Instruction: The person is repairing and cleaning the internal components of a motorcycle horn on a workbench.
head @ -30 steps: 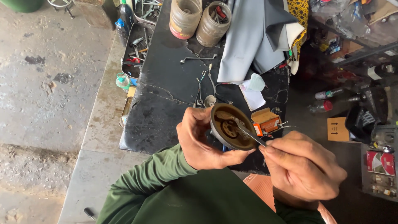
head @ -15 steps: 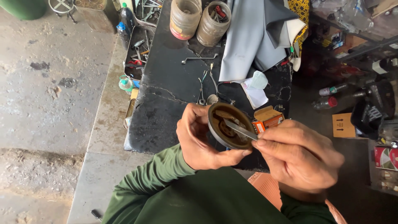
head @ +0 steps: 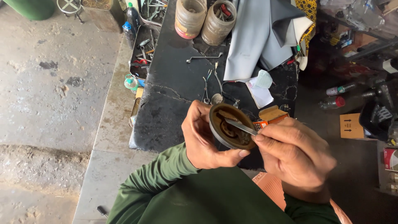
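Observation:
My left hand (head: 203, 137) grips a round, greasy metal housing (head: 230, 128) by its rim, its open side facing up over the near edge of a black workbench (head: 174, 95). My right hand (head: 296, 155) pinches a thin flat metal blade (head: 240, 126) whose tip reaches into the brown grease inside the housing. Both arms wear green sleeves.
Two dirty jars (head: 205, 16) of tools stand at the far end of the bench beside grey cloth (head: 259, 37). A spanner (head: 203, 58), loose wires, white paper and a small orange box (head: 271, 116) lie on it. A tool tray (head: 143, 49) sits left; bottles and a cardboard box (head: 350, 124) lie right.
The blade has shifted slightly left across the inside of the housing. Both hands have stayed in nearly the same place.

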